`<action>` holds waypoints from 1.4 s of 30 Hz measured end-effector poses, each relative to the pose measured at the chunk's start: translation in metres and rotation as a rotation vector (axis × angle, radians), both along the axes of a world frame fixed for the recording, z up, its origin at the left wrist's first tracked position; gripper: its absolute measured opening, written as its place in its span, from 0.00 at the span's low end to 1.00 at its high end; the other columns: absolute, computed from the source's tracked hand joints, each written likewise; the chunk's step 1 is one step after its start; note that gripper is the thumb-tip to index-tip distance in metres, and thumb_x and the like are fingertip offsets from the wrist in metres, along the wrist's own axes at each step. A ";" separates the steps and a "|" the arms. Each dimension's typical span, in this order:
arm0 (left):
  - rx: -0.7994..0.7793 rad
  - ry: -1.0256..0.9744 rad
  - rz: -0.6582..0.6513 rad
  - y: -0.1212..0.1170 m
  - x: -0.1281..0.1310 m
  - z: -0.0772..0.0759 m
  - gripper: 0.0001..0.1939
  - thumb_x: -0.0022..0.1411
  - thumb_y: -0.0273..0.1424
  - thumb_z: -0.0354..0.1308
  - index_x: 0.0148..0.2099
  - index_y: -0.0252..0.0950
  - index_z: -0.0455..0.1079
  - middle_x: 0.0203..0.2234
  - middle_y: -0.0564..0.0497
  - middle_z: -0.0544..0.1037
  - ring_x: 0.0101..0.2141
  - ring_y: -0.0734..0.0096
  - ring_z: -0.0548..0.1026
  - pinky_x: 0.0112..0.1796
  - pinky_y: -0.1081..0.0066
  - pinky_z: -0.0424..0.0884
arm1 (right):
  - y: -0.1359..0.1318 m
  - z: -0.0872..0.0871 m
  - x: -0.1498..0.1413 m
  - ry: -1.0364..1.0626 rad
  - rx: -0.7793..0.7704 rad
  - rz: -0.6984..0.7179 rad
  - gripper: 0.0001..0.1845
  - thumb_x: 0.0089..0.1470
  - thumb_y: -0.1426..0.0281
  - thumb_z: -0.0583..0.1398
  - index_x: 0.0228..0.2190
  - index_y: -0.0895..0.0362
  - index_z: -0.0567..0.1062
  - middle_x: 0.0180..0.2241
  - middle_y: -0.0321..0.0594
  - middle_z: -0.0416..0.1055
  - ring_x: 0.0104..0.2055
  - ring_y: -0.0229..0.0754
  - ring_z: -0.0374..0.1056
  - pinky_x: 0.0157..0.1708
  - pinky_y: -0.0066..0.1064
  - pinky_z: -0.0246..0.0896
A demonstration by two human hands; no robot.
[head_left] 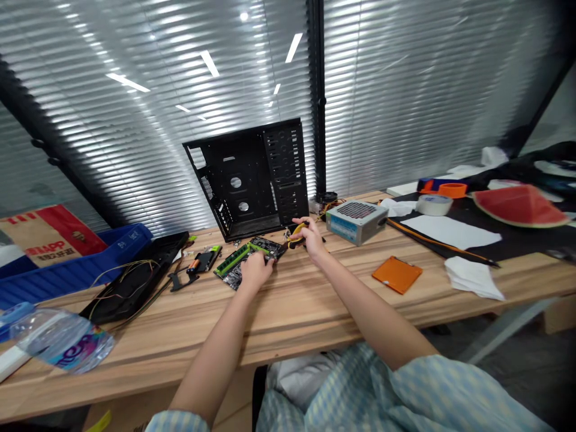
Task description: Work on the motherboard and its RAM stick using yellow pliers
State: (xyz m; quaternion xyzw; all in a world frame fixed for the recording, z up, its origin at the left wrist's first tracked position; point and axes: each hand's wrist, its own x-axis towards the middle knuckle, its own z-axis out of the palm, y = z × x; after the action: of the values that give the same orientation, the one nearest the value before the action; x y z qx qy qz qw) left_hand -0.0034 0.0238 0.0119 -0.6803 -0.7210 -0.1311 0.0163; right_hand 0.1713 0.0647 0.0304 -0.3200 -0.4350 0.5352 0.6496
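Bottle [67, 341], “APP” bag [49, 234], hand-held pliers [294, 242]

On my feed, the computer case [247, 165] stands at the back of the surface [306, 324], with the window blinds [387, 120] behind it. I have the circuit board [234, 262] before the case. Left of the board sit a small component [204, 260], then a panel [130, 291] with wires on it, and farther left a bin [27, 281] with a paper bag [54, 234] in it. The bottle [63, 340] is before the bin. Right of the case I see the power supply [357, 222]; a flat square piece [396, 275] lies before it, to the right. Farther right, a tape roll [434, 204] lies behind a sheet [450, 231], left of a wedge-shaped item [522, 205]. A crumpled tissue [472, 278] lies before the sheet.
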 end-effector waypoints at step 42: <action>-0.009 0.003 -0.064 -0.002 0.002 0.006 0.15 0.57 0.41 0.56 0.41 0.38 0.72 0.38 0.44 0.80 0.43 0.55 0.76 0.42 0.64 0.68 | -0.013 0.004 0.000 -0.227 0.091 -0.034 0.22 0.43 0.50 0.63 0.30 0.53 0.65 0.27 0.33 0.69 0.21 0.41 0.71 0.10 0.29 0.64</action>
State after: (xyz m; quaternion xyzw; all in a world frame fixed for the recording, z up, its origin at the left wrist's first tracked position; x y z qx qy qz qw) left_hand -0.0014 0.0218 0.0175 -0.7034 -0.6993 -0.1272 0.0099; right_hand 0.1712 0.0520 0.0344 -0.3559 -0.5244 0.4641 0.6188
